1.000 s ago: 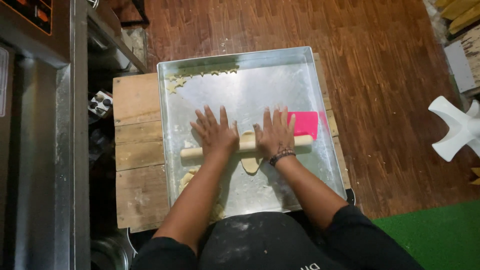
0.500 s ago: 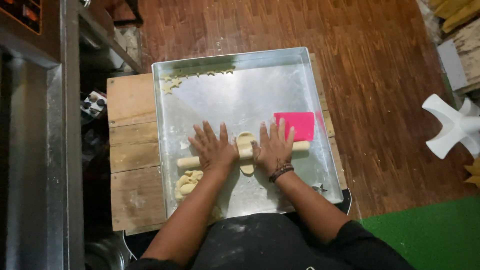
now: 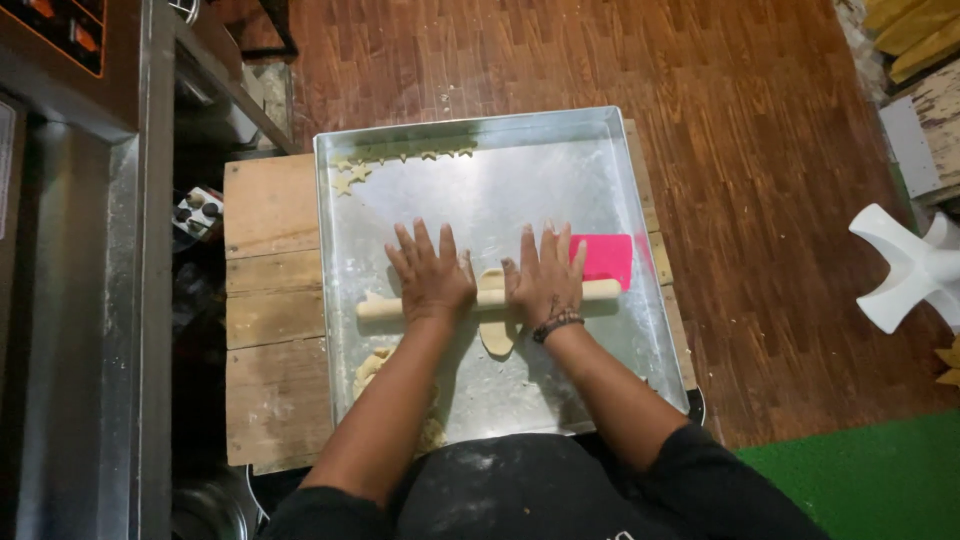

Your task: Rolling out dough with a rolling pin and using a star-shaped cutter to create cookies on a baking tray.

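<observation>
Left hand [image 3: 430, 275], right hand [image 3: 545, 275]: flat, fingers spread, palms pressing rolling pin [image 3: 488, 298]. Pin across middle of metal tray [image 3: 480, 130], over dough strip [image 3: 497, 325]. Pink scraper [image 3: 605, 258] just beside pin's right end. Star cutouts [image 3: 400, 160] at tray's far edge. Best practice, judged: even pressure both palms, pin level.

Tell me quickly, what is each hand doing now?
Left hand: open, flat on the rolling pin.
Right hand: open, flat on the same pin.

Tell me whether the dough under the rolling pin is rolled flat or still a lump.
Rolled flat. The dough shows as a thin oval sheet on the tray, sticking out on both sides of the rolling pin between the hands.
</observation>
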